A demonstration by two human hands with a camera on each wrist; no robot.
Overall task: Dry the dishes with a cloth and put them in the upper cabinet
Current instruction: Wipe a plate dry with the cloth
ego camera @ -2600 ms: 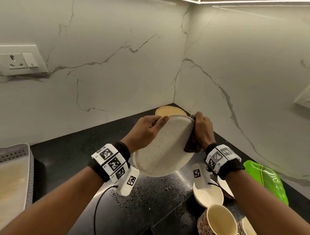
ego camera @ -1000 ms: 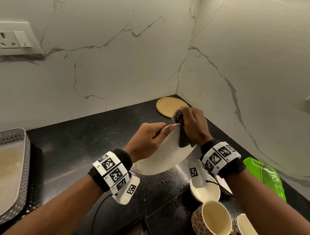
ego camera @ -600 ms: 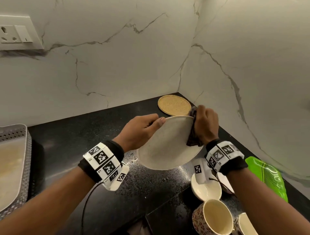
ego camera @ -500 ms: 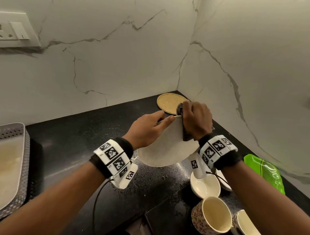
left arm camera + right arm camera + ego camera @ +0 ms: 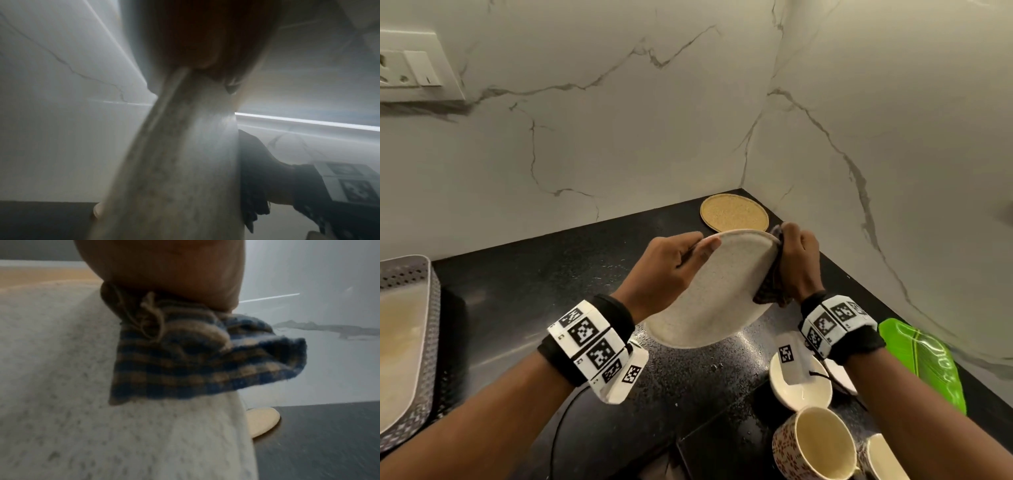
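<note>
A speckled white plate [image 5: 715, 291] is held tilted above the black counter, underside towards me. My left hand [image 5: 674, 267] grips its left rim, thumb on the near face. My right hand [image 5: 796, 260] pinches a dark checked cloth [image 5: 770, 287] over the plate's right rim. In the right wrist view the blue-and-tan checked cloth [image 5: 185, 356] lies folded against the plate [image 5: 72, 386]. The left wrist view shows the plate [image 5: 174, 162] edge-on and blurred. A white bowl [image 5: 799, 390] and two patterned mugs [image 5: 815, 445] stand on the counter at lower right.
A round cork mat [image 5: 734, 212] lies in the counter's far corner. A green leaf-shaped tray [image 5: 924, 363] sits by the right wall. A grey perforated basket [image 5: 410, 342] stands at the left edge. A wall socket [image 5: 410, 68] is at upper left. The counter [image 5: 534, 281] is wet below the plate.
My right hand has slid with the cloth from the plate's top rim round to its right rim, and the plate has tilted so more of its underside faces me.
</note>
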